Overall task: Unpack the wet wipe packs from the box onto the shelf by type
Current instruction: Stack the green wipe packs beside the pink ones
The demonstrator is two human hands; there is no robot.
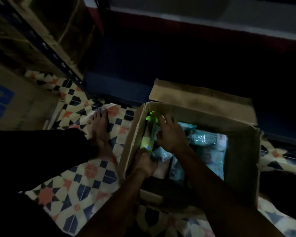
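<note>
Both hands point(171, 134) low, fingers point(162, 119) curled.

Single head-mounted view: looks steeply down, close above the open cardboard box point(203, 115) on the patterned tile floor point(79, 190).

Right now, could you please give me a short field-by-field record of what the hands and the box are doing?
Setting: dim room, patterned tile floor
Box: open cardboard box on the floor, flaps up
Contents: pale teal wet wipe packs inside
Green-topped pack: green-topped pack against the box's left wall
Left hand: left hand grips the near end of that pack
Right hand: right hand rests on it, fingers spread
Shelf: metal rack with cartons, upper left
Foot: bare foot beside the box
</note>
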